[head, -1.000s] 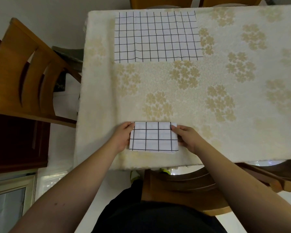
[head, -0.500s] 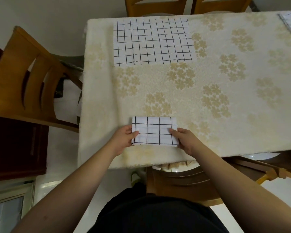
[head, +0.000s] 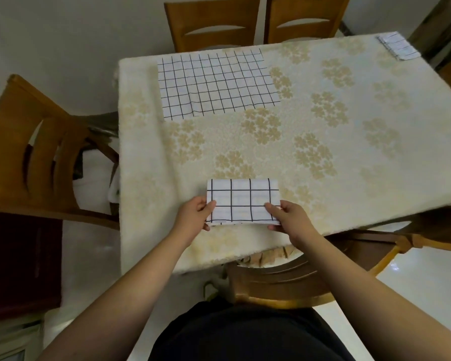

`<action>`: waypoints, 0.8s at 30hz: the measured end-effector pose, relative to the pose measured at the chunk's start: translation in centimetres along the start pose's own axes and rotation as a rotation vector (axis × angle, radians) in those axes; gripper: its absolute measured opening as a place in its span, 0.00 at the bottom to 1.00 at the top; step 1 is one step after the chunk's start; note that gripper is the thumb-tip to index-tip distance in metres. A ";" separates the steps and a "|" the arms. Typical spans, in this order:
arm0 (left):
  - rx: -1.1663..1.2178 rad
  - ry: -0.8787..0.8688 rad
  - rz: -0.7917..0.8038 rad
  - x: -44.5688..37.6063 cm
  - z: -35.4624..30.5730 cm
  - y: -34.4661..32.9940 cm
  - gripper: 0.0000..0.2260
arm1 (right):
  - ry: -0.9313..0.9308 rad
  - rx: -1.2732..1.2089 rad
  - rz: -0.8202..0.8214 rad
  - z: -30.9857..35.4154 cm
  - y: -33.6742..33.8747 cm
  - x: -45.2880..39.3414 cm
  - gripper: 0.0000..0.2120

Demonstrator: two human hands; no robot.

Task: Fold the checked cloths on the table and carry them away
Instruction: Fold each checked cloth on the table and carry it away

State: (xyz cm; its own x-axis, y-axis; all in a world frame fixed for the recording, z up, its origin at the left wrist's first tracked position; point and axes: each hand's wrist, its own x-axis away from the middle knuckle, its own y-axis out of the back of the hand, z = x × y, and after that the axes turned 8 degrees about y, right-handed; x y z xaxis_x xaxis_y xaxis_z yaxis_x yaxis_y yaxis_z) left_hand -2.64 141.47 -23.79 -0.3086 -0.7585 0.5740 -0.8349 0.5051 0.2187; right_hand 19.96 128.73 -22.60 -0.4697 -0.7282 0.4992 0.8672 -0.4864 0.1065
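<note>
A small folded checked cloth, white with black lines, is near the table's front edge. My left hand pinches its left side, thumb on top and fingers underneath. My right hand pinches its right side the same way. The near edge of the cloth looks raised off the table. A larger checked cloth lies spread flat at the far left of the table. A third, folded checked cloth sits at the far right corner.
The table wears a cream cover with gold flower prints. Wooden chairs stand at the left, at the far side, and tucked under the near edge. A dark cabinet stands low at the left.
Both hands shifted from the cloth's sides to pinching its near corners, and the folded cloth's near edge lifted. The view tilted, bringing the far right cloth into sight.
</note>
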 end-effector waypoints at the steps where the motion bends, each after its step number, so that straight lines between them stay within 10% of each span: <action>1: -0.016 -0.009 0.004 0.0 -0.1 -0.2 0.12 | -0.001 -0.007 -0.021 0.0 0.1 0.3 0.25; 8: 0.019 -0.003 0.130 1.6 -2.0 -3.0 0.12 | -0.030 -0.159 -0.132 -0.9 2.3 2.2 0.17; 18: 0.082 0.003 0.221 6.5 -6.1 -9.8 0.13 | 0.047 -0.265 -0.247 -2.0 9.5 7.1 0.39; 24: 0.063 -0.048 0.274 10.3 -8.2 -15.6 0.11 | 0.108 -0.388 -0.317 -1.5 15.2 12.4 0.13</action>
State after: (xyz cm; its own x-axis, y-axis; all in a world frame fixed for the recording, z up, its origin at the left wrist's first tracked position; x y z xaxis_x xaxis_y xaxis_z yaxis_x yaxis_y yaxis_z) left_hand 10.91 129.18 -14.86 -0.5469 -0.6165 0.5665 -0.7436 0.6686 0.0097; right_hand 27.09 111.61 -16.05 -0.7320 -0.5512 0.4004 0.5633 -0.8203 -0.0992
